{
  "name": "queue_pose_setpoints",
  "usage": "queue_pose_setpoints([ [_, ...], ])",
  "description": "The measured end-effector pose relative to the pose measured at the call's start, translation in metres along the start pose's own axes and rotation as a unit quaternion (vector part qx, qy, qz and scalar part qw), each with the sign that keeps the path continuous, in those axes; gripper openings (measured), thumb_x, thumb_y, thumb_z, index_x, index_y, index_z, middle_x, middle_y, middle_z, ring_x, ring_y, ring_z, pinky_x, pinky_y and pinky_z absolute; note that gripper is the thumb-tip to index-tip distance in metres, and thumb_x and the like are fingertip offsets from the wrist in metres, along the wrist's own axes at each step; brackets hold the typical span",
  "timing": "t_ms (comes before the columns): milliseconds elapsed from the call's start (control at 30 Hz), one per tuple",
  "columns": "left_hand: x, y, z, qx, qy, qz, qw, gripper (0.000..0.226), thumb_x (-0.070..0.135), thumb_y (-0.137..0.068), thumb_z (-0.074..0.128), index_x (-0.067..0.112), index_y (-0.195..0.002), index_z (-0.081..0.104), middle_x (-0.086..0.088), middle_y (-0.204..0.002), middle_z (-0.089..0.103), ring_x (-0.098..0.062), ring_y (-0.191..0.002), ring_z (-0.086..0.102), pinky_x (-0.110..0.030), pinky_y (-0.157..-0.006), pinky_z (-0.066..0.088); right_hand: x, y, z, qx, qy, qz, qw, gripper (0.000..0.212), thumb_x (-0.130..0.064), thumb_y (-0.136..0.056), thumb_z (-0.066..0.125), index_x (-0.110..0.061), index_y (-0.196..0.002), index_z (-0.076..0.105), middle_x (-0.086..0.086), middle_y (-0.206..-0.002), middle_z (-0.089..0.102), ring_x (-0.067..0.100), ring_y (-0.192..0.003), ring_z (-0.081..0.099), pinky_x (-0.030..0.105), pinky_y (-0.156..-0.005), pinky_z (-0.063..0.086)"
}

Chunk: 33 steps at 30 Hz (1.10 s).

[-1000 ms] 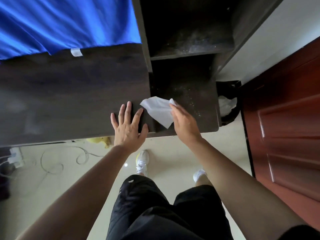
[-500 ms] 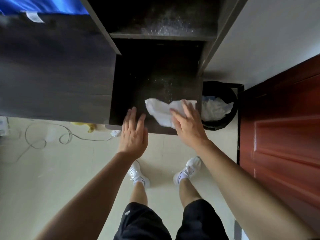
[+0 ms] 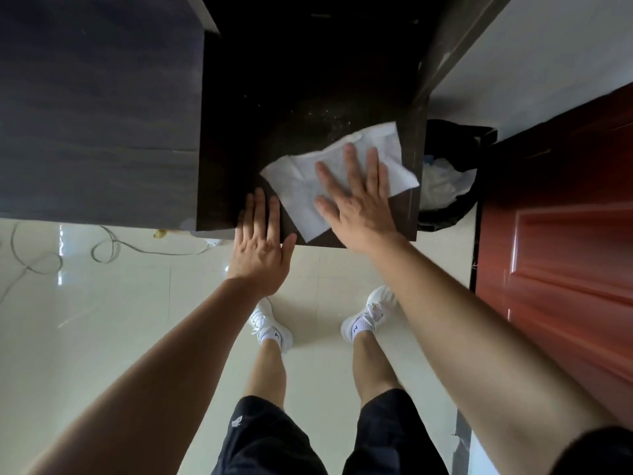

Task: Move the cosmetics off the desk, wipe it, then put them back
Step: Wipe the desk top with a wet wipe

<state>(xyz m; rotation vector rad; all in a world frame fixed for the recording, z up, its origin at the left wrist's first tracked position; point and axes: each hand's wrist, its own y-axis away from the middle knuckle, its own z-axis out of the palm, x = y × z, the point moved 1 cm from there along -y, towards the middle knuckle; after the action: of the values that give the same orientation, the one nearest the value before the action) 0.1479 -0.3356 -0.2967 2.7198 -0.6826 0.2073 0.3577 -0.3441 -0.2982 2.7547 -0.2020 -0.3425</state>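
A dark wooden desk (image 3: 102,114) fills the upper left, with a darker, dusty lower section (image 3: 301,97) on its right. A white paper tissue (image 3: 301,186) lies spread flat on that dusty section near its front right corner. My right hand (image 3: 356,197) presses flat on the tissue, fingers spread. At the front edge just left of the tissue rests my left hand (image 3: 262,241), flat, fingers together, holding nothing. No cosmetics are in view.
A black waste bin (image 3: 455,207) with white rubbish stands on the floor right of the desk, beside a red-brown door (image 3: 561,234). Grey cables (image 3: 106,246) trail over the pale tiled floor under the desk. My legs and white shoes (image 3: 270,327) stand below.
My right hand has slid the tissue rightward along the dusty section and now lies flat on it. The left hand followed along the front edge. The view shifted right.
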Motion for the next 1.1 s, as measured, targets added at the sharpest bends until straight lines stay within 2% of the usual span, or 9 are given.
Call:
queue_pose_setpoints([
  [133,0.0,0.0,0.0,0.005,0.007,-0.007,1.0,0.071,0.045,-0.102,0.032,0.002,-0.156,0.016,-0.023,-0.163,0.008,-0.035,-0.153,0.002,-0.046,-0.124,0.007,0.008,-0.005,-0.007,0.004,0.011,0.014,1.0,0.067,-0.066,-0.101,0.019,-0.039,-0.16,0.004,0.011,-0.168,-0.013,0.044,-0.151,-0.016,0.058,-0.122,-0.003],
  [300,0.001,0.0,0.0,-0.007,0.009,-0.011,1.0,0.071,0.047,-0.102,0.027,0.003,-0.157,0.013,-0.021,-0.164,0.005,-0.033,-0.153,-0.003,-0.045,-0.124,0.003,0.004,0.071,0.016,0.067,-0.057,0.065,0.994,0.058,-0.051,-0.101,0.047,-0.03,-0.154,0.037,0.015,-0.167,0.014,0.049,-0.151,0.005,0.06,-0.121,0.011],
  [433,0.002,0.0,0.0,-0.007,0.006,-0.012,1.0,0.071,0.047,-0.102,0.028,0.003,-0.157,0.015,-0.021,-0.164,0.007,-0.033,-0.153,-0.001,-0.049,-0.124,0.008,0.004,0.058,0.012,0.056,-0.046,0.025,0.997,0.06,-0.055,-0.101,0.044,-0.034,-0.156,0.031,0.013,-0.168,0.007,0.047,-0.152,-0.002,0.06,-0.122,0.005],
  [567,0.002,-0.001,0.001,0.007,0.001,-0.013,1.0,0.071,0.045,-0.101,0.033,0.002,-0.156,0.018,-0.022,-0.163,0.01,-0.035,-0.152,0.004,-0.049,-0.122,0.012,-0.001,-0.037,-0.017,0.015,-0.005,0.006,1.0,0.064,-0.068,-0.1,0.016,-0.044,-0.158,0.005,0.008,-0.168,-0.015,0.042,-0.15,-0.022,0.057,-0.121,-0.011],
  [667,0.001,-0.002,0.002,0.013,-0.004,-0.015,1.0,0.071,0.045,-0.101,0.035,0.002,-0.156,0.019,-0.022,-0.163,0.012,-0.036,-0.152,0.006,-0.05,-0.122,0.014,-0.003,-0.097,-0.038,0.012,0.0,0.023,1.0,0.065,-0.069,-0.099,0.013,-0.044,-0.158,-0.002,0.007,-0.166,-0.02,0.044,-0.148,-0.025,0.059,-0.12,-0.014],
  [800,0.003,-0.003,-0.001,0.011,-0.011,-0.018,1.0,0.071,0.045,-0.1,0.038,0.003,-0.155,0.022,-0.023,-0.162,0.015,-0.036,-0.152,0.009,-0.049,-0.121,0.015,-0.003,-0.087,-0.031,0.034,0.008,0.015,0.999,0.066,-0.066,-0.101,0.015,-0.04,-0.159,0.002,0.008,-0.168,-0.014,0.043,-0.15,-0.019,0.059,-0.121,-0.007],
  [967,0.003,-0.001,-0.003,-0.012,-0.012,-0.022,1.0,0.072,0.046,-0.1,0.036,0.003,-0.156,0.02,-0.022,-0.163,0.012,-0.036,-0.152,0.006,-0.048,-0.12,0.012,0.028,0.024,0.005,0.081,0.01,-0.055,0.995,0.062,-0.061,-0.102,0.036,-0.034,-0.157,0.027,0.012,-0.168,0.011,0.045,-0.153,0.001,0.063,-0.12,0.012],
  [1100,0.004,-0.003,-0.006,-0.017,-0.004,-0.023,1.0,0.072,0.046,-0.1,0.036,0.003,-0.155,0.021,-0.023,-0.162,0.014,-0.037,-0.151,0.009,-0.051,-0.12,0.016,0.035,-0.002,-0.009,0.041,0.037,-0.047,0.997,0.064,-0.066,-0.099,0.032,-0.041,-0.157,0.023,0.01,-0.169,0.005,0.046,-0.152,-0.001,0.061,-0.121,0.007],
])
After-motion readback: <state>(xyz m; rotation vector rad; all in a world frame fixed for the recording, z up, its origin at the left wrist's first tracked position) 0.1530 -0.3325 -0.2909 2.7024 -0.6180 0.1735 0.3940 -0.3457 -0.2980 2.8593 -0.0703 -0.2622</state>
